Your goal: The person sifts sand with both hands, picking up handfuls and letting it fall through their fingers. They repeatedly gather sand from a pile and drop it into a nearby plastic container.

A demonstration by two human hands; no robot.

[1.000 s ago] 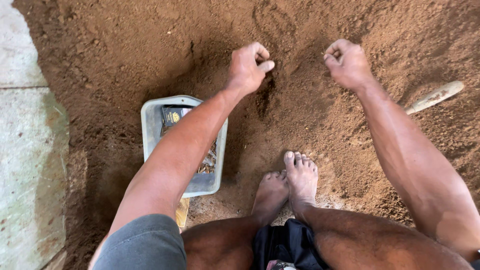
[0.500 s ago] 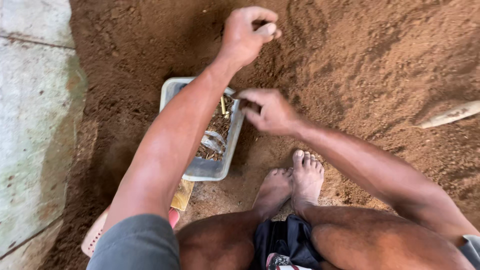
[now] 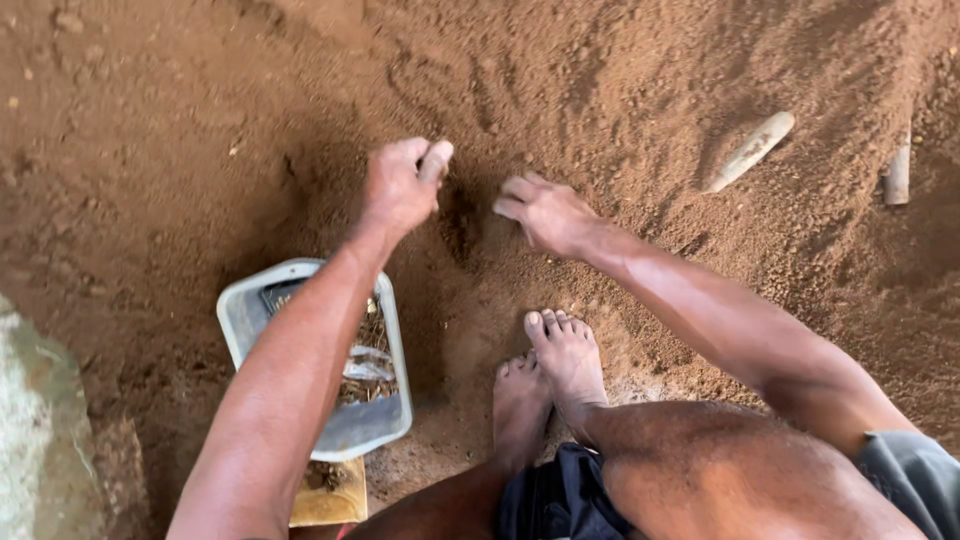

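Note:
I squat barefoot over a mound of brown loose soil. My left hand is closed in a fist just above the soil, beyond a grey-white rectangular plastic tray. What the fist holds, if anything, is hidden. My right hand rests on the soil a little to the right, fingers slightly spread and dug into a small hollow. The tray lies on the ground under my left forearm and contains bits of debris and a clear scrap.
A pale wooden handle lies half buried in the soil at the upper right, with another pale piece further right. A concrete edge runs along the lower left. A yellowish wooden piece lies below the tray. My feet stand in front.
My right hand has left the tray and gone back onto the soil beside my left fist. The view has shifted, so the tray now sits lower left.

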